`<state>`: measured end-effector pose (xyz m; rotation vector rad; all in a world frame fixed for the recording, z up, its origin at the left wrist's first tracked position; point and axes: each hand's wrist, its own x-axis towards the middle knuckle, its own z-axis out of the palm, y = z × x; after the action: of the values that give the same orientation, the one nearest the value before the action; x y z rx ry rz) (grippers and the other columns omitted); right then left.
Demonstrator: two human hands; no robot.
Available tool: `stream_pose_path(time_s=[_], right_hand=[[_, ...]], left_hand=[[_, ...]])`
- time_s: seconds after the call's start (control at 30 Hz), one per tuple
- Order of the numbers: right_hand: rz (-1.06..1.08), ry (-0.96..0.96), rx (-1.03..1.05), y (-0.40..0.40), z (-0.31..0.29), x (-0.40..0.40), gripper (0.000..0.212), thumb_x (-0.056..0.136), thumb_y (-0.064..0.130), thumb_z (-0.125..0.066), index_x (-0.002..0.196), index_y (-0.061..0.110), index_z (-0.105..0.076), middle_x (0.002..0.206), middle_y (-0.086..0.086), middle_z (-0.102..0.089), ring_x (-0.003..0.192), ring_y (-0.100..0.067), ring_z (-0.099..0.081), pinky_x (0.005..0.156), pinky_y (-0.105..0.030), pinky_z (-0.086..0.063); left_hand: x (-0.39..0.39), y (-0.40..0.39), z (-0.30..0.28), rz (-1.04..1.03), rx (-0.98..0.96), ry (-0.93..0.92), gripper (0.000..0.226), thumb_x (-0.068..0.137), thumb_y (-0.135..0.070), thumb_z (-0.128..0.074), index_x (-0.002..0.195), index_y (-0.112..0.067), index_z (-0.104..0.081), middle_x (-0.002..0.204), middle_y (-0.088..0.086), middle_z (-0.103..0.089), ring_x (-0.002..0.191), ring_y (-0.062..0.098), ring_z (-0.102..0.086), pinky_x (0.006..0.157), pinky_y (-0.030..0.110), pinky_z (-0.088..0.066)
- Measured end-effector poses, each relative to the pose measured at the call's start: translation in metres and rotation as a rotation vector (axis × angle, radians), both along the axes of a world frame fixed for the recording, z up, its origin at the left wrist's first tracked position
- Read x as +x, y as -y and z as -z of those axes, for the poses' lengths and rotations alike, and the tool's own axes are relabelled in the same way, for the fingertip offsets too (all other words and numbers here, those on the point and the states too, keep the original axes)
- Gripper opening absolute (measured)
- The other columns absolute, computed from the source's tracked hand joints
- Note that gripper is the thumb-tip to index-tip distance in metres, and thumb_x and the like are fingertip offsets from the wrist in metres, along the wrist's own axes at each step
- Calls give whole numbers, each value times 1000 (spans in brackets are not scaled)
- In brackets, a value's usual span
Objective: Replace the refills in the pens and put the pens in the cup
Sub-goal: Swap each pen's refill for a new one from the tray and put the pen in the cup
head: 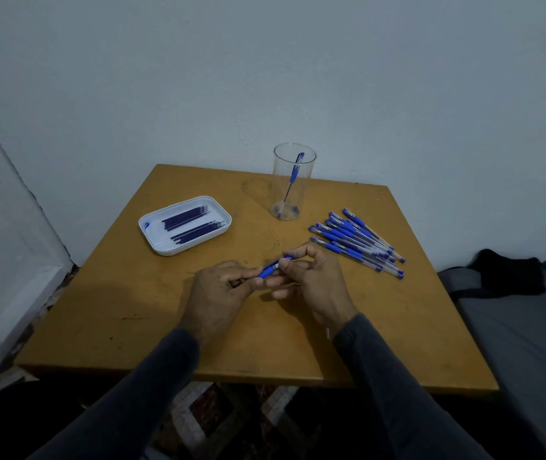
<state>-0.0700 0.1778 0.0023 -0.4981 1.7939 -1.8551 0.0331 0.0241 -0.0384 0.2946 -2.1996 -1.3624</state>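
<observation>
Over the tabletop (298,343), the left hand (218,293) and right hand (311,277) each pinch 1 blue pen (273,268) in curled fingers, seemingly unscrewing it, so next comes a refill from the white tray (157,242), then the cup (293,180), already holding 1 pen.
</observation>
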Motion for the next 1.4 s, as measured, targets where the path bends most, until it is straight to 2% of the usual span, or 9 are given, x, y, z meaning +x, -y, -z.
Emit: stream_pose_path(time_s=[0.17, 0.27, 0.4, 0.5, 0.67, 0.97, 1.1, 1.27, 1.4], right_hand=[[-36, 19, 21, 2, -2, 4, 21, 100, 3, -60, 117, 3, -49, 88, -23, -76, 76, -34, -75, 55, -34, -62], [-47, -4, 78, 7, -3, 8, 34, 97, 7, -66, 122, 14, -44, 91, -20, -76, 80, -37, -76, 61, -45, -63], [128, -142, 110, 15, -9, 5, 31, 97, 6, -65, 117, 23, -48, 86, -13, -76, 72, -30, -76, 65, -55, -63], [315, -322, 108, 16, -24, -12, 35, 97, 5, -64, 113, 32, -50, 85, -9, -71, 75, -22, -75, 57, -47, -63], [547, -565, 26, 22, -66, -50, 38, 97, 11, -61, 119, 39, -47, 85, -2, -70, 73, -23, -71, 56, -41, -62], [688, -686, -146, 53, -113, -111, 37, 96, 14, -60, 122, 37, -47, 89, 3, -72, 84, -11, -70, 71, -46, -62], [587, -799, 7, 65, -102, -130, 27, 96, 9, -61, 119, 23, -55, 88, 5, -68, 83, -9, -66, 72, -27, -56], [402, -959, 397, 77, -83, -154, 15, 99, 20, -62, 111, 19, -71, 102, 5, -67, 107, -20, -57, 74, -21, -38], [386, -912, 522, 80, -81, -160, 22, 101, 29, -63, 112, 16, -77, 118, -2, -58, 110, -15, -55, 80, -23, -39]], left_hand=[[0, 1, 1, -10, -47, 10, 19, 87, -17, -76, 105, -23, -79, 84, -10, -72, 79, 16, -67, 69, 32, -56], [-1, 0, -1, -36, -63, 34, 21, 90, -20, -74, 109, -26, -77, 91, -14, -71, 85, 9, -66, 75, 29, -57], [-5, -1, -3, -34, -88, 70, 34, 92, -26, -71, 126, -26, -69, 110, -16, -69, 99, -4, -64, 86, 23, -57], [-13, -1, -7, -55, -98, 109, 48, 93, -26, -71, 139, -28, -58, 120, -17, -64, 104, -8, -60, 84, 9, -50], [-46, 7, -5, 17, -414, 266, 56, 96, -43, -62, 149, -34, -44, 144, -15, -50, 134, 6, -42, 113, 32, -38], [-114, 17, -12, 131, -677, 412, 55, 100, -56, -47, 148, -30, -44, 159, -10, -34, 145, 10, -27, 122, 38, -27], [-121, 16, -6, 141, -685, 446, 57, 99, -60, -43, 149, -34, -42, 158, -13, -32, 146, 9, -25, 123, 37, -22], [-121, 18, -2, 126, -691, 423, 55, 99, -62, -41, 147, -34, -46, 157, -14, -33, 144, 9, -26, 122, 37, -24], [-121, 17, -1, 118, -683, 445, 56, 98, -63, -41, 147, -37, -45, 158, -15, -30, 145, 9, -25, 122, 38, -24]])
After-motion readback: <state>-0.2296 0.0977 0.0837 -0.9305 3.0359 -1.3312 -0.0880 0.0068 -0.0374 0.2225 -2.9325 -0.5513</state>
